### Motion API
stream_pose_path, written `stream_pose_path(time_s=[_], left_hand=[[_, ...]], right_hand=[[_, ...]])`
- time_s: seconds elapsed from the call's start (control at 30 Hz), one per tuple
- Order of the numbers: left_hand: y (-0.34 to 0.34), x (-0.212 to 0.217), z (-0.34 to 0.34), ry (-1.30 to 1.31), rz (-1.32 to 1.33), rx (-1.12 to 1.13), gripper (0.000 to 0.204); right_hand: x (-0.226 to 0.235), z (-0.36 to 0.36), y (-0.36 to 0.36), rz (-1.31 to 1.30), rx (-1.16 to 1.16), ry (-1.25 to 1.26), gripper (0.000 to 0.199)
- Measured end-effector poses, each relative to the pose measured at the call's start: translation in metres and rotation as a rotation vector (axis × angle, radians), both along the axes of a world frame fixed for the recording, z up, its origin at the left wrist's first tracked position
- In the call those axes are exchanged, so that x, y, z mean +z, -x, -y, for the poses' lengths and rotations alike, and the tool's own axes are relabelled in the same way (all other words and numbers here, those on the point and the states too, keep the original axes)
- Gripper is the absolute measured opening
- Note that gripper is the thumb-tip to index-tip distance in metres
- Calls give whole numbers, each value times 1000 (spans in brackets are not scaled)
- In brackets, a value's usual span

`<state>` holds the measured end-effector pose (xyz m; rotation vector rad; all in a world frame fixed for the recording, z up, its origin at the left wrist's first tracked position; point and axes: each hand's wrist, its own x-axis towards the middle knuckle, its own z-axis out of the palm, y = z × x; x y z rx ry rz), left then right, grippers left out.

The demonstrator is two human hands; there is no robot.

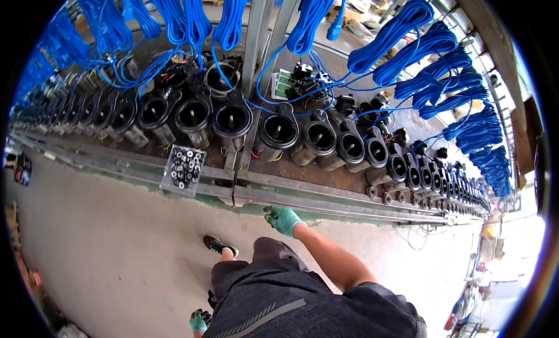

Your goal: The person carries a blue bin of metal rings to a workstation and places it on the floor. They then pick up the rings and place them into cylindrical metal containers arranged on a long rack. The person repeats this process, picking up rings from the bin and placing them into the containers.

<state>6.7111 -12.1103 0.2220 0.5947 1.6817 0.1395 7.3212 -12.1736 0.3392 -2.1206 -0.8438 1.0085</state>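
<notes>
My right hand [283, 220], in a green glove, hangs just in front of the bench's metal front rail [326, 205], its fingers loosely apart and nothing seen in them. Low at my left side is my left hand [200, 320], also gloved, with dark fingertips spread and no object showing. A clear plastic box [183, 171] of small black and silver round parts sits on the rail, left of my right hand. Behind the rail stands a long row of metal cylinders with black rims, such as this motor housing [278, 131], each with a pin in its middle.
Coiled blue cables [314, 17] hang from a rack above the bench. Wired black parts [308, 76] and a green-and-white card [282, 84] lie behind the housings. Several metal rings [372, 192] rest along the front edge. A metal post [256, 41] rises mid-bench.
</notes>
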Motion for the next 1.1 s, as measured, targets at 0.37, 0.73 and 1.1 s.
stream_pose_path(time_s=[0.37,0.73,1.1], left_hand=[[-52,9,-270,-128,129,-33,25],[-37,26,-102,150,284,234,23],[-65,33,-18,-143,46,-37,25]], right_hand=[[199,-5,-180,318,-691,-352,22],[87,-79,-525,575,-249,486,31],[69,-120,-535,945,114,632,31]])
